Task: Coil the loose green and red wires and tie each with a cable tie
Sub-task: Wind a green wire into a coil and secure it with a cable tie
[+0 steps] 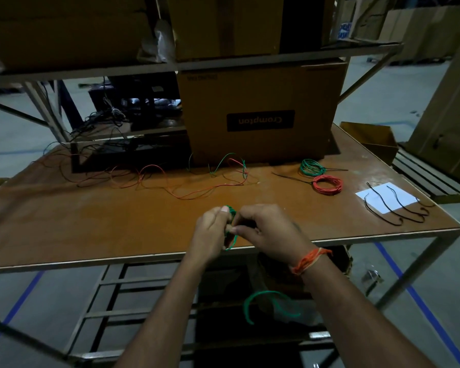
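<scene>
Over the near edge of the brown table (91,221), my left hand (213,232) and my right hand (266,229) meet around a small coil of green wire (232,211). Both pinch it; most of the coil is hidden by fingers. A loose green end (263,298) hangs in a loop below the table edge. Loose red wire (186,192) and green wire (223,162) lie tangled at the table's back. A tied green coil (312,167) and a tied red coil (327,184) lie at the right. Several black cable ties (393,208) lie on white paper (398,193).
A large cardboard box (260,115) stands at the back middle under a metal shelf (197,63) loaded with more boxes. Dark cables (104,120) hang at the back left. A small open box (369,139) sits off the right corner. Blue tape (420,301) marks the floor.
</scene>
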A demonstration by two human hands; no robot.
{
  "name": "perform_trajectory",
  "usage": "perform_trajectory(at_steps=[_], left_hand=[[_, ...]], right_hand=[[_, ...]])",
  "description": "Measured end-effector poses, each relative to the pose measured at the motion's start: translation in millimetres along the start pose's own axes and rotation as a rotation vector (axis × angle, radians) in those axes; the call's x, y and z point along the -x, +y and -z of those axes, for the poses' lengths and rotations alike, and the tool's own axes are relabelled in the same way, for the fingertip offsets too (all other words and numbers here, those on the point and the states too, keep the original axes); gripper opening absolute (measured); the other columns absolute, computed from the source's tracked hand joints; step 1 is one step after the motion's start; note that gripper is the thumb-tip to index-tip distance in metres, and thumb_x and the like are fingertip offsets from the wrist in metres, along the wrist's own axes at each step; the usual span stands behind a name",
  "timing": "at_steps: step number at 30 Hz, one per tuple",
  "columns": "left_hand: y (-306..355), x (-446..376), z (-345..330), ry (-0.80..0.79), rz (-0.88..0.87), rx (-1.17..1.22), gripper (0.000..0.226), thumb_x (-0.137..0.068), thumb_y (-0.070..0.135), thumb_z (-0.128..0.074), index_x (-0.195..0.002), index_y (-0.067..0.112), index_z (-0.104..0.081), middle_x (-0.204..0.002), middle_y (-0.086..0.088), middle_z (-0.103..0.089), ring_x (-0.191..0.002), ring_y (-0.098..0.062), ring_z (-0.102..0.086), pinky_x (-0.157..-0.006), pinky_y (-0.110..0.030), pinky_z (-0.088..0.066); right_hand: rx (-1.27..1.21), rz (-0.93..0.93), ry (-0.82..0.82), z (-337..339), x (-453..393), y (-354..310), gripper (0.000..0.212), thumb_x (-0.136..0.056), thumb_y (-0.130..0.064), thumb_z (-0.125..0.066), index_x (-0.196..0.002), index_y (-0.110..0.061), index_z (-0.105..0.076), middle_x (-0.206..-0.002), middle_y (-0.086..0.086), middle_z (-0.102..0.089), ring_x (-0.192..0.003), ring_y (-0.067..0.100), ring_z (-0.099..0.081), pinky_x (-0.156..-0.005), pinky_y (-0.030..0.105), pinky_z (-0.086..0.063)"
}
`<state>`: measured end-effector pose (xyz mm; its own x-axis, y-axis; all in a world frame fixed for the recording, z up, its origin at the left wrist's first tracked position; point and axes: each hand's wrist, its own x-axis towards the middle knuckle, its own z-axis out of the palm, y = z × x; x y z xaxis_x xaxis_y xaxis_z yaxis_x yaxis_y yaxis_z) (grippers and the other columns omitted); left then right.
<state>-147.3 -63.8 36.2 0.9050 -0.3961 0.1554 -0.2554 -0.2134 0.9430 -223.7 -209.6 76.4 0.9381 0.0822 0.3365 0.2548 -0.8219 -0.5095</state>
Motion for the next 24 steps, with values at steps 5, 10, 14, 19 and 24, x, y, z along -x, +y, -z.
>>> perform_trajectory(at_steps=[5,10,14,19,24], left_hand=[[7.4,4.4,-4.0,-0.066,0.023,0.071,0.047,-0.092,0.048,-0.042,-0.078,0.007,-0.058,-0.069,0.003,-0.052,-0.065,-0.011,-0.048,-0.059,-0.032,-0.036],[8.7,13.5,-0.3,-0.250,0.110,0.257,0.039,-0.090,0.053,-0.048,-0.079,0.016,-0.052,-0.053,0.012,-0.042,-0.044,-0.004,-0.034,-0.043,-0.018,-0.028],[9.9,19.7,0.0,-0.312,0.157,0.548,0.035,-0.094,0.046,-0.053,-0.081,0.014,-0.050,-0.051,0.008,-0.027,-0.039,-0.006,-0.019,-0.041,-0.019,-0.013],[20.4,29.4,-6.7,-0.169,0.211,0.762,0.038,-0.104,0.045,-0.044,-0.080,0.017,-0.047,-0.051,0.009,-0.025,-0.038,-0.006,-0.019,-0.041,-0.022,-0.014],[29.9,41.7,-35.6,0.016,0.258,0.687,0.037,-0.108,0.040,-0.039,-0.079,0.017,-0.048,-0.051,0.008,-0.029,-0.039,-0.005,-0.021,-0.036,-0.018,-0.018]], right_hand=[[-0.024,0.046,0.157,-5.1,1.6,2.8,0.008,-0.090,-0.025,-0.071,-0.090,-0.018,-0.070,-0.084,-0.008,-0.065,-0.078,0.005,-0.057,-0.067,0.024,-0.049],[-0.104,-0.035,0.293,-5.5,-0.5,14.6,0.006,-0.091,-0.023,-0.070,-0.095,-0.019,-0.070,-0.089,-0.009,-0.066,-0.083,0.003,-0.060,-0.070,0.017,-0.051],[-0.265,-0.108,0.370,-15.1,0.5,22.7,0.006,-0.092,-0.025,-0.068,-0.090,-0.021,-0.069,-0.087,-0.010,-0.063,-0.084,0.007,-0.060,-0.066,0.018,-0.047],[-0.628,-0.285,0.256,-32.6,9.0,15.7,0.038,-0.100,-0.055,-0.044,-0.099,-0.023,-0.065,-0.092,0.004,-0.067,-0.088,0.019,-0.064,-0.079,0.045,-0.053],[-0.556,-0.469,0.570,-55.7,6.3,-0.7,0.057,-0.102,-0.056,-0.037,-0.071,-0.011,-0.054,-0.059,0.006,-0.049,-0.054,0.018,-0.047,-0.053,0.041,-0.041]])
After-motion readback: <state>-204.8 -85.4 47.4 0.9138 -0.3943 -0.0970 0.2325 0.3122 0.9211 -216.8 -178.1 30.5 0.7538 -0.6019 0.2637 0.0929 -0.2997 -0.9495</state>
